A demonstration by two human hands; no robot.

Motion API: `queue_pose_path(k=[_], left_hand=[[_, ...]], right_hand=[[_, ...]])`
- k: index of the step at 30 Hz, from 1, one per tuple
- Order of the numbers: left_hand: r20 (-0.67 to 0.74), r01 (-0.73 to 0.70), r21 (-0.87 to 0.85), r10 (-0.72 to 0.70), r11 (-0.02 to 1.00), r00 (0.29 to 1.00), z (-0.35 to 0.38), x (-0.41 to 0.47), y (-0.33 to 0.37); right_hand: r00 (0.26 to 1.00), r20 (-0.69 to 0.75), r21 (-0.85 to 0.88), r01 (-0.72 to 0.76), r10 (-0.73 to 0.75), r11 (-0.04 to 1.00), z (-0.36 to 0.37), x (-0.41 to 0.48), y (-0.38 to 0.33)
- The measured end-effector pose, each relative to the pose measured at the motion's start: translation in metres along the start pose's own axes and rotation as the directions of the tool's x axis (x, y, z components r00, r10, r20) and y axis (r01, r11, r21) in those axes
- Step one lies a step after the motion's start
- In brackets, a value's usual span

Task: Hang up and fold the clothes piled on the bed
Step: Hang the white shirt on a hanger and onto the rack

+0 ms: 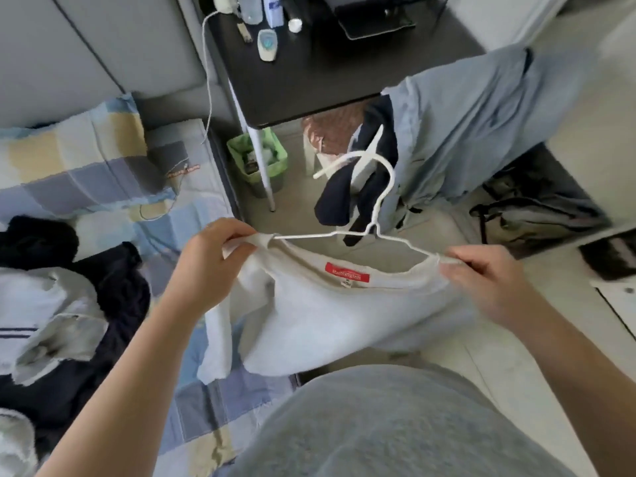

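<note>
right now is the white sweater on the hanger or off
On. The hanger runs into the neck of the sweater; the left hand and right hand pinch its shoulders.

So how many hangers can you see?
1: a white wire hanger in the neck of the white sweater, between left hand and right hand. A white bar behind may be another.

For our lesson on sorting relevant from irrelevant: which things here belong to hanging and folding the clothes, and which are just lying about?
Part of the job:
white sweater, white hanger, left hand, right hand, clothes pile, bed.

Just lying about:
green waste bin, black table, backpack.
</note>
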State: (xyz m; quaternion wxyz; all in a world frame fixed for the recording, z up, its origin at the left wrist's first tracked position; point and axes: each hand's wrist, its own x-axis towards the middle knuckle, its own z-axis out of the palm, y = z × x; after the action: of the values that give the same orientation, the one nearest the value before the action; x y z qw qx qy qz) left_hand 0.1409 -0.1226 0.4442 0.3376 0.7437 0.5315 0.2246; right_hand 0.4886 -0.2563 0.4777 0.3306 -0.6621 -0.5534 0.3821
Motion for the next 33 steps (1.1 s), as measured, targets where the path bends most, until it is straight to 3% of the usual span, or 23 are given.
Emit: queue_pose_path(k=[9,13,18,21,27,33], left_hand=[[0.309,-0.268,-0.027,0.263,0.963,0.914,0.138,0.077,0.133],[0.346,-0.240,-0.071,0.250,0.968,0.904,0.215,0.088,0.203],[0.298,-0.177,-0.091,0.196,0.980,0.934,0.315,0.100,0.291],[0.353,-0.160,-0.071,0.175,0.985,0.919,0.361,0.100,0.340],[0.579,-0.238,-0.104,0.253,0.966,0.775,0.411,0.102,0.406],[0.705,-0.290,-0.197,0.341,0.937,0.622,0.429,0.135,0.458]], right_hand=[[0.904,-0.360,0.114,-0.200,0.228,0.973,-0.123,-0.103,0.063],[0.821,-0.470,0.183,-0.268,0.324,0.946,-0.181,-0.152,0.094],[0.719,-0.579,0.275,-0.271,0.384,0.922,-0.250,-0.193,0.128],[0.645,-0.615,0.386,-0.255,0.454,0.886,-0.284,-0.209,0.144],[0.571,-0.659,0.492,-0.165,0.489,0.855,-0.332,-0.194,0.162],[0.565,-0.736,0.400,-0.083,0.373,0.913,-0.387,-0.117,0.167]])
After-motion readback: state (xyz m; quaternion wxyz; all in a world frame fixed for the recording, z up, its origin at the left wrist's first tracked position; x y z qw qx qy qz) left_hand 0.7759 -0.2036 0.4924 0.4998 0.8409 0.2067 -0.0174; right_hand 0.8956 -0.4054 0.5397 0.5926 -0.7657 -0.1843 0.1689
